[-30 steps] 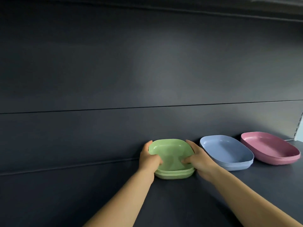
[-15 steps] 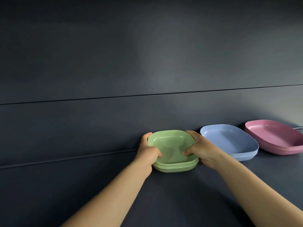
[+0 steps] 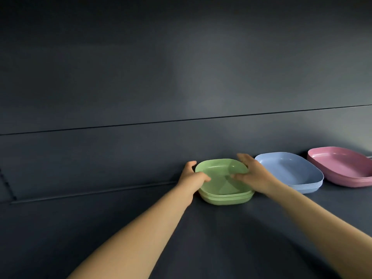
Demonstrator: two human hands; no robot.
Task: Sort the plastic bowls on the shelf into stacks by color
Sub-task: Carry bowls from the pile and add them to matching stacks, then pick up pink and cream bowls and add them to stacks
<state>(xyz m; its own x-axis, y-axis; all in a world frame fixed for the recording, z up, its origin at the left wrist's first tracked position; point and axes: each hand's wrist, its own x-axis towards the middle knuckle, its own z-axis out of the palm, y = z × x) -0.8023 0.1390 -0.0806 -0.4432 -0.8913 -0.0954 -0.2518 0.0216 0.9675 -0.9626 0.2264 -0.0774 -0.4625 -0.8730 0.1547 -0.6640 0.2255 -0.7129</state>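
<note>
Dark back wall (image 3: 181,77), dark shelf (image 3: 221,238). Pink stack (image 3: 342,168) far right, blue stack (image 3: 289,172) beside, green stack (image 3: 223,182) centre. Left hand (image 3: 192,177) gripping green rim, thumb inside; right hand (image 3: 255,174) fingers spread, touching opposite rim.

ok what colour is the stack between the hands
Green: the green stack shows best in the head view.

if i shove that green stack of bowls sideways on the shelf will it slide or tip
The green stack would probably slide rather than tip: it sits low and wide on the flat shelf. The smooth plastic looks light and stiff, so it should move easily. The nested bowls might shift against each other; the left hand and right hand flanking the stack would steady that.
</note>
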